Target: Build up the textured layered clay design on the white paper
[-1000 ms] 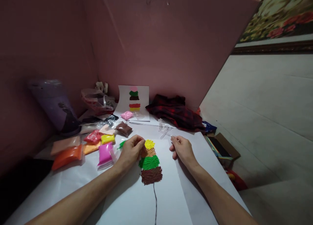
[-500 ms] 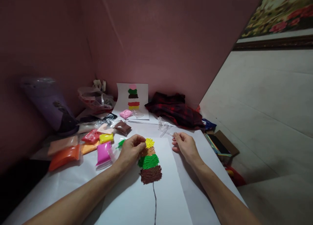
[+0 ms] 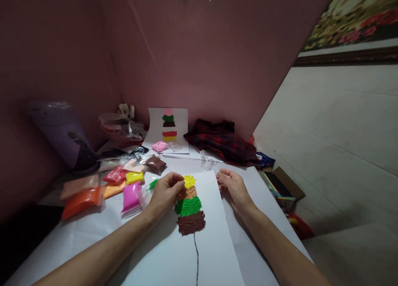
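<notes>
A white sheet (image 3: 214, 236) bears stacked clay patches: yellow (image 3: 189, 181), orange-brown (image 3: 191, 192), green (image 3: 191, 206) and dark brown (image 3: 191, 223), with a thin dark line below. My left hand (image 3: 169, 190) is closed in a pinch beside the yellow and orange patches; what its fingertips hold, if anything, is hidden. At the sheet's upper right corner is my right hand (image 3: 231, 188), its thumb and fingers pressed together near the edge. Whatever lies between them is too small to make out. A clear plastic wrapper (image 3: 207, 160) lies beyond it.
Clay packets in magenta (image 3: 132, 196), orange (image 3: 81, 202), yellow (image 3: 134, 177) and brown (image 3: 156, 164) lie at left. Behind stands a paper with coloured bands (image 3: 155, 124), beside dark red plaid cloth (image 3: 222, 143). A purple container (image 3: 64, 136) is far left, an open box (image 3: 281, 184) right.
My right hand has shifted slightly left to the sheet's upper right corner, away from the clear plastic. That corner now shows higher. My left hand has barely moved.
</notes>
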A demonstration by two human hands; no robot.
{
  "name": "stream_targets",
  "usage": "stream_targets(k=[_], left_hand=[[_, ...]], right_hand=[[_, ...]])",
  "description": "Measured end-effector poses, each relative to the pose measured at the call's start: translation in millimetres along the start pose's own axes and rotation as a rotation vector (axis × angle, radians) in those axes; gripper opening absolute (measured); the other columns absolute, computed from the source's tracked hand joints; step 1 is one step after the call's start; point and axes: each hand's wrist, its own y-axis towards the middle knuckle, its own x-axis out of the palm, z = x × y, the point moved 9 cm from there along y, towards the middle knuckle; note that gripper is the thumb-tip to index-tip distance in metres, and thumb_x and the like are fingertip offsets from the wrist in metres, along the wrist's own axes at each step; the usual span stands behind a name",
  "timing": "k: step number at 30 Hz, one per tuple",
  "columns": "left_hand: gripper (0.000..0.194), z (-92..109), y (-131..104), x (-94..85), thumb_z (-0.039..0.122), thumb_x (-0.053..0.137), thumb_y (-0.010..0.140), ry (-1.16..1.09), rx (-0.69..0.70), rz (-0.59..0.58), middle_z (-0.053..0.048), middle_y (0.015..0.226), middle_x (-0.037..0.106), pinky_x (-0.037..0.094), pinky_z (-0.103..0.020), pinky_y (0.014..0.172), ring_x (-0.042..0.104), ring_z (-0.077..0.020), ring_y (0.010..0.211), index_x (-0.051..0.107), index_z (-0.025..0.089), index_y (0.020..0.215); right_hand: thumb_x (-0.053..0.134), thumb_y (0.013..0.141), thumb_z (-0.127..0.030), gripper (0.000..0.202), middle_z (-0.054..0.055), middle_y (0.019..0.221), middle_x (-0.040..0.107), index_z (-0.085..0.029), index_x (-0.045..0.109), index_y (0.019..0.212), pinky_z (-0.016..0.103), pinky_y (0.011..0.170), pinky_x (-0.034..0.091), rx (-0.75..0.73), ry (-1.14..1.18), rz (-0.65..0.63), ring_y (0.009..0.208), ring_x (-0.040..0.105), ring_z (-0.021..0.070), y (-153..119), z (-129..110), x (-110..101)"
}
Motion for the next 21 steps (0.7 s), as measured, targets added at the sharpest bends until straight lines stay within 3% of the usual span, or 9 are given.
stream_targets(k=[4,7,11,16,19,21], left_hand=[[0.016,-2.4,1.3,-1.7,0.030,0.059,0.072,-0.012,0.007,0.008,0.000,0.056,0.061,0.033,-0.019,0.038,0.053,-0.0108,0.046,0.055,0.015,0.078],[0.018,0.6,-0.5,-3.1,0.031,0.060,0.073,-0.023,0.031,0.033,0.002,0.057,0.059,0.032,-0.019,0.038,0.049,-0.0096,0.044,0.055,0.016,0.081],[0.023,16.3,-7.3,-9.4,0.032,0.054,0.078,0.023,0.153,0.123,0.006,0.052,0.049,0.034,-0.020,0.040,0.042,-0.0083,0.041,0.057,0.017,0.095],[0.023,35.7,-13.7,-22.4,0.031,0.048,0.083,0.211,0.323,0.247,0.000,0.071,0.059,0.040,-0.023,0.050,0.050,-0.0107,0.053,0.059,0.018,0.098],[0.021,40.4,-13.8,-21.7,0.029,0.047,0.085,0.322,0.393,0.234,-0.003,0.079,0.062,0.044,-0.025,0.060,0.056,-0.0144,0.067,0.060,0.018,0.097],[0.020,41.5,-14.0,-13.0,0.027,0.047,0.084,0.399,0.437,0.159,-0.004,0.082,0.064,0.045,-0.027,0.066,0.059,-0.0167,0.074,0.062,0.018,0.094]], right_hand=[[0.069,0.064,-0.037,0.026,-0.006,0.049,0.046,-0.015,0.055,0.070,0.019,0.038,0.030,0.025,-0.047,-0.107,0.040,0.040,0.0074,-2.5,4.8,11.0],[0.070,0.061,-0.032,0.025,-0.010,0.046,0.035,-0.017,0.050,0.063,0.017,0.039,0.023,-0.027,-0.069,-0.100,0.041,0.031,0.0051,0.3,7.5,10.9],[0.065,0.066,-0.036,0.023,-0.008,0.049,0.041,-0.018,0.051,0.069,0.019,0.042,0.027,-0.073,-0.072,-0.088,0.043,0.034,0.0072,3.3,12.7,11.4],[0.062,0.070,-0.041,0.026,-0.006,0.052,0.046,-0.018,0.053,0.076,0.020,0.042,0.029,-0.126,-0.046,-0.050,0.043,0.037,0.0087,4.9,13.3,7.8],[0.061,0.071,-0.043,0.027,-0.007,0.052,0.046,-0.019,0.052,0.077,0.020,0.042,0.028,-0.156,-0.019,-0.013,0.043,0.036,0.0087,7.2,12.3,2.7],[0.061,0.072,-0.044,0.027,-0.007,0.053,0.045,-0.019,0.052,0.078,0.021,0.042,0.027,-0.174,0.004,0.014,0.043,0.036,0.0087,8.9,11.6,-0.8]])
